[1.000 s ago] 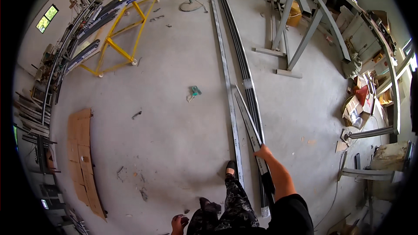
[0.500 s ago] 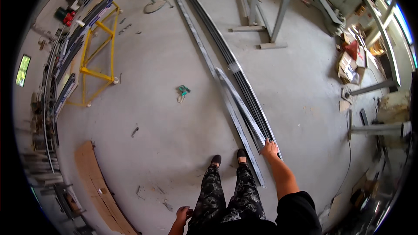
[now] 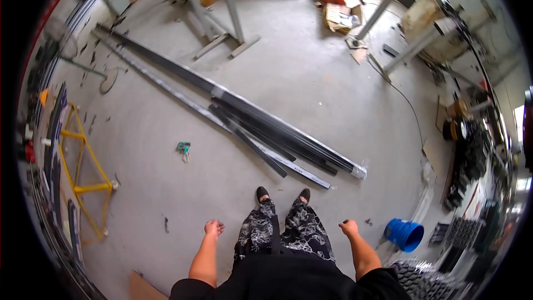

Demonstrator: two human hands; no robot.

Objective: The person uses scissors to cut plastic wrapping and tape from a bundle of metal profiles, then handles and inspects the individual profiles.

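Note:
My left hand [image 3: 214,227] hangs beside my left leg, its fingers slightly apart and nothing in it. To the right of my legs, my right hand [image 3: 348,226] is loosely curled, and no object shows in it. Both are off the floor and apart from the metal lengths in front of my feet. A bundle of long dark profiles [image 3: 266,119] lies slantwise there, with clear wrapping [image 3: 360,171] around its near end. Beside it runs a long silvery strip [image 3: 186,99]. A shorter dark bar [image 3: 258,147] lies at an angle across that strip.
A yellow frame [image 3: 83,189] stands at left, near a small green tool [image 3: 184,148] on the floor. At right are a blue bucket [image 3: 404,234], a cable [image 3: 411,103] and stacked dark profiles [image 3: 469,178]. Grey metal stands [image 3: 230,8] and a cardboard box [image 3: 340,18] are farther back.
My right hand has let go of the short metal bar, which now lies across the long strip. My view has turned right, and both hands now hang at my sides.

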